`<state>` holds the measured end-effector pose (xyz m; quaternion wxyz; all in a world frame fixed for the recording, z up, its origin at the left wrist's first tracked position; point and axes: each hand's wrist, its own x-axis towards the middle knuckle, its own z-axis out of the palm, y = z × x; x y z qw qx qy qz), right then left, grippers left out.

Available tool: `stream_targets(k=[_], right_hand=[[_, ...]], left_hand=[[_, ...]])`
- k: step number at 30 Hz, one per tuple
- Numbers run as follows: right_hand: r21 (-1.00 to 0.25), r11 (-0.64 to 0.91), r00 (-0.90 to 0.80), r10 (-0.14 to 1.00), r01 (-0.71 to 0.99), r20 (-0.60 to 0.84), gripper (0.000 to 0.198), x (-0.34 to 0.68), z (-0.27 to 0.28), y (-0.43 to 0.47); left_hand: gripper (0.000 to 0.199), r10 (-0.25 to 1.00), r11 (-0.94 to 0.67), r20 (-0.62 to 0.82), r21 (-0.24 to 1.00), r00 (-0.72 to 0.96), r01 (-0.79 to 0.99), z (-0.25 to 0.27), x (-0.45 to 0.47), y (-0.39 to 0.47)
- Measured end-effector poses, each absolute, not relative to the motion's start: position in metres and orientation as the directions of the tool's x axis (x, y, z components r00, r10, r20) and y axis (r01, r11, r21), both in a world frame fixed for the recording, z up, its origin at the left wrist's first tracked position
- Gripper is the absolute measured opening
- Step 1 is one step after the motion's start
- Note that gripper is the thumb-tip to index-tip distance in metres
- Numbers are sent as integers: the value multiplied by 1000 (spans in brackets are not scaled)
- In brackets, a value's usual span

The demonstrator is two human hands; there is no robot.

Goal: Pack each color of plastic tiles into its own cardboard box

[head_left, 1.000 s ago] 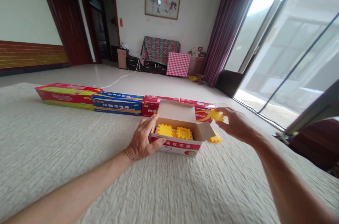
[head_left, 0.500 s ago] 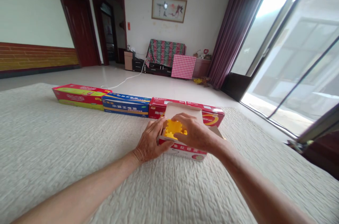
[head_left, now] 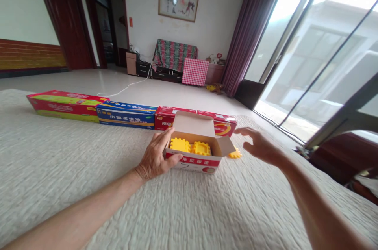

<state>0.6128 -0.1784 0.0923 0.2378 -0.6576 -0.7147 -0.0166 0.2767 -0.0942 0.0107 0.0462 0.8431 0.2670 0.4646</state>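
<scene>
A red-and-white cardboard box [head_left: 193,166] stands with its lid flap raised in front of me. Inside it lie yellow notched plastic building pieces [head_left: 180,145]. My left hand [head_left: 156,155] grips the box's left end, thumb over the front edge and fingers along the far side. To the right of the box, my right hand [head_left: 260,145] hovers with fingers apart and holds nothing. Between it and the box's side flap, another yellow notched piece [head_left: 235,153] rests on the bedspread, partly hidden by the flap.
Behind the box runs a row of closed cartons: a red-and-green carton [head_left: 65,106], a blue carton [head_left: 126,116] and red cartons [head_left: 163,118]. All stand on a cream quilted bedspread [head_left: 124,206]. Beyond are a tiled floor, a cloth-draped cabinet [head_left: 174,55] and a large window at right.
My right hand has left the inside of the box and moved right, past its side flap. My left hand stays on the box. The view has shifted slightly right.
</scene>
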Motion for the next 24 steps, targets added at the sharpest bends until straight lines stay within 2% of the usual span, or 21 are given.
stream_targets(k=[3, 7, 13, 19, 21, 24], right_hand=[[-283, 108, -80, 991, 953, 107, 66, 630, 70, -178], [-253, 81, -77, 997, 964, 25, 63, 628, 57, -175], [-217, 128, -118, 991, 968, 56, 43, 625, 56, -174], [-199, 133, -116, 989, 971, 97, 37, 624, 48, -172], [-199, 110, -81, 985, 974, 149, 36, 625, 49, -170], [-255, 56, 28, 949, 965, 313, 33, 626, 63, -170]], left_hand=[[71, 493, -853, 759, 325, 425, 409, 10, 276, -94], [71, 495, -849, 757, 319, 426, 422, 10, 275, -93], [70, 505, -844, 751, 328, 425, 424, 9, 276, -94], [72, 508, -844, 745, 329, 432, 424, 10, 276, -94], [71, 505, -845, 748, 327, 431, 424, 10, 276, -94], [71, 500, -849, 752, 326, 430, 417, 11, 276, -94]])
